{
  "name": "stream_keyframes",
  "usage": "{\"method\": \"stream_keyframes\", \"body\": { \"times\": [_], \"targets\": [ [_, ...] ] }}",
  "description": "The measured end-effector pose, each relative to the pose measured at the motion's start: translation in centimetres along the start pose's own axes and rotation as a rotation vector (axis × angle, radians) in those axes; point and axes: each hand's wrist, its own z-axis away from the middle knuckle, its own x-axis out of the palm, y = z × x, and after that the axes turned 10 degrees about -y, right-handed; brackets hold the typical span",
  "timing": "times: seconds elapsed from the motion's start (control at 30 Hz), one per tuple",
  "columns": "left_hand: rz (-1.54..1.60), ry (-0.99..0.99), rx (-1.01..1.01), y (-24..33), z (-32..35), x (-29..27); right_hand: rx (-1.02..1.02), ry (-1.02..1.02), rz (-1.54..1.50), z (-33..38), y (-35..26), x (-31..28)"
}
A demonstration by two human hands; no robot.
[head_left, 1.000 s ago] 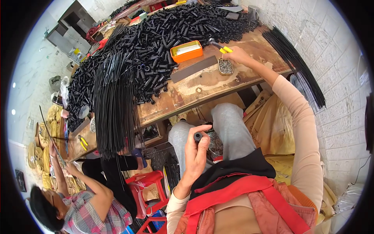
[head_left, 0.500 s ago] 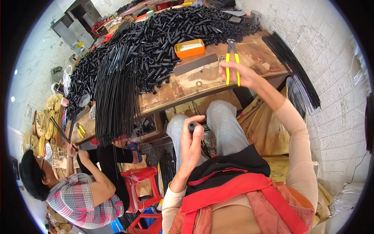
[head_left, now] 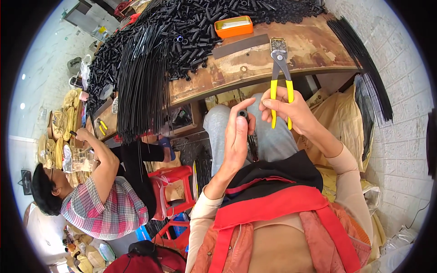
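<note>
left hand [head_left: 237, 136] pinching a small black tube [head_left: 243, 113] over the lap; right hand [head_left: 291, 110] wrapped around yellow-handled pliers [head_left: 281, 77], nose pointing at the tabletop [head_left: 318, 45]

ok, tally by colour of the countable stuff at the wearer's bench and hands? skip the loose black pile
Yellow: 1, the pliers held in the right hand
Orange: 1, the tray on the bench
Black: 1, the short tube in the left hand
Grey: 1, the flat strip
Total: 4

Both hands, left [head_left: 237, 136] and right [head_left: 286, 108], are raised together over the lap, fingers curled closed.
</note>
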Motion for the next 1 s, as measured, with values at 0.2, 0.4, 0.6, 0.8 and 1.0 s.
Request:
{"method": "stream_keyframes", "body": {
  "times": [0.2,0.4,0.6,0.8,1.0],
  "targets": [
    [0.132,-0.046,-0.007,0.4,-0.3,0.7,-0.237,0.035,0.208,1.1,1.2,1.8],
    [0.216,-0.124,-0.044,0.4,-0.6,0.8,-0.215,0.015,0.074,1.7,0.9,3.3],
    [0.196,-0.119,-0.054,0.1,-0.4,0.5,-0.205,0.001,0.088,1.3,1.1,3.2],
    [0.208,-0.091,-0.062,0.4,-0.4,0.7,-0.210,-0.027,0.083,1.3,1.0,3.4],
    [0.142,-0.074,-0.058,0.7,-0.3,0.6,-0.298,-0.023,0.142,1.4,2.0,3.5]
  ]
}}
